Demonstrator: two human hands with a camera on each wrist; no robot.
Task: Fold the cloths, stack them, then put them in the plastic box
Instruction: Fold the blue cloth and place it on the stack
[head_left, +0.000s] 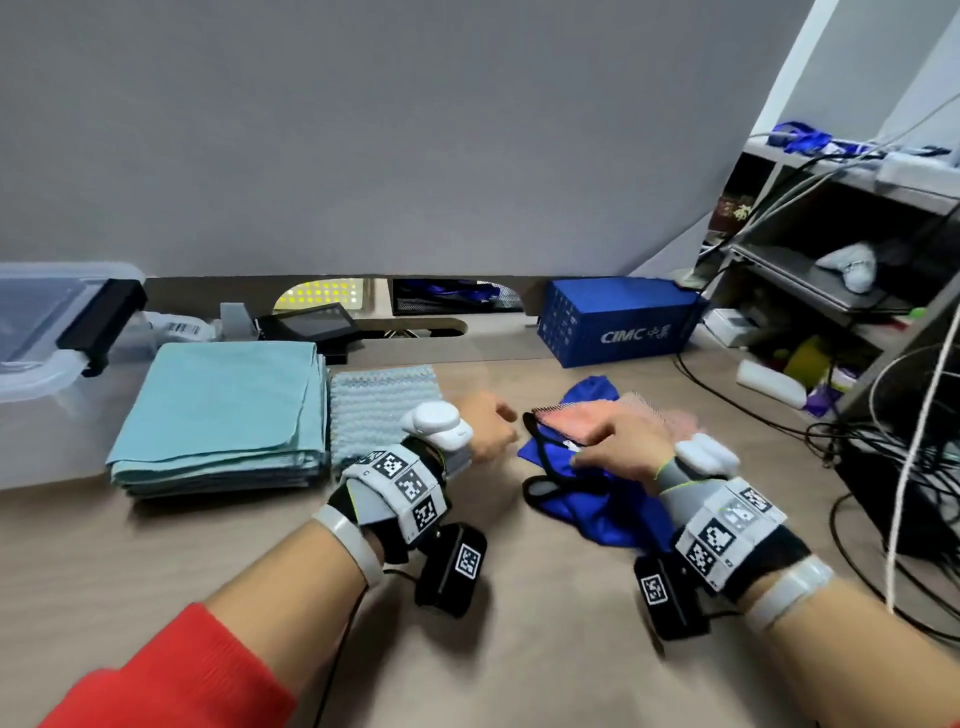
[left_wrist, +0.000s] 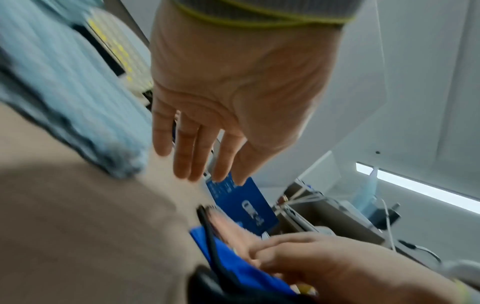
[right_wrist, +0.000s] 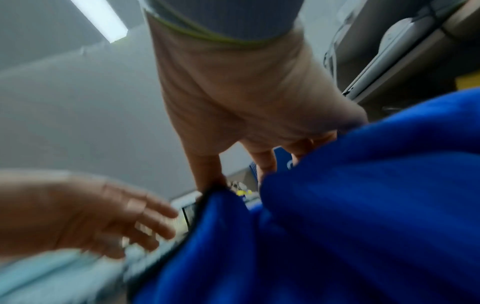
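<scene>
Table (head_left: 519, 649): a beige desk top seen from above, with both forearms reaching forward across it.
Plastic box (head_left: 31, 364): a clear tub at the far left edge, apart from the hands and showing no cloths inside from this angle.
Teal stack (head_left: 218, 415): smooth folded teal cloths piled just right of the box, with a folded waffle-weave cloth (head_left: 379, 400) lying flat against their right side.
Blue cloth (head_left: 592, 499): a crumpled, unfolded bright-blue cloth with black edging, right of centre on the table, with a pink cloth (head_left: 576, 423) lying on its far part.
Right hand (head_left: 618, 447): resting on the blue cloth; the right wrist view shows its fingertips (right_wrist: 210, 174) at the black hem, though blur hides whether they pinch it.
Left hand (head_left: 483, 426): hovering just left of the blue cloth, fingers straight and loosely spread, holding nothing.
Step in hand, as a judgement: getting the blue cloth opened out for folding.
Doing it well: lift the pink cloth aside first; take two neighbouring corners by the hem, one per hand; pull the cloth flat and square; fold edge to edge to match the teal stack, smoothing each crease.
Risk: folding over hidden bunching makes a lumpy stack that sits badly in the box.
</scene>
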